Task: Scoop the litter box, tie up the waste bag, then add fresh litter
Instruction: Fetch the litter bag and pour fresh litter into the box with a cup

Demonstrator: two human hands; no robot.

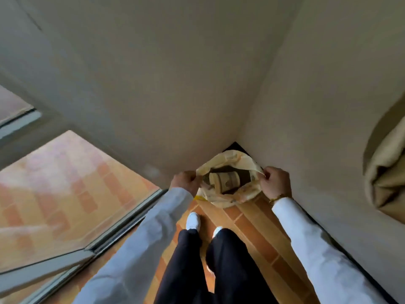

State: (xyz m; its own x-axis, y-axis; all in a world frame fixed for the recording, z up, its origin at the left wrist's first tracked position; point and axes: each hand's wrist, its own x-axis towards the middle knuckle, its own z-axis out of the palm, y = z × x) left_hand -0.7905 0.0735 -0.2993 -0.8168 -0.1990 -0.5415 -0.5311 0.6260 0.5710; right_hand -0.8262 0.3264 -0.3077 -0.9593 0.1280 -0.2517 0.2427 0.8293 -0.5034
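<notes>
A pale yellowish plastic bag [228,199] hangs open in the corner of two walls, just above the tiled floor. My left hand [186,179] pinches the bag's left rim and my right hand [275,183] pinches its right rim, holding the mouth spread wide. Inside the bag lies a tan cylindrical package with a printed label [224,182] on something dark. No litter box or scoop is in view.
Beige walls meet in a corner right behind the bag. A glass sliding door with a metal track [122,227] runs along the left. A beige curtain [388,172] hangs at the right. My legs and white shoes [194,220] stand on the orange tiled floor [258,229].
</notes>
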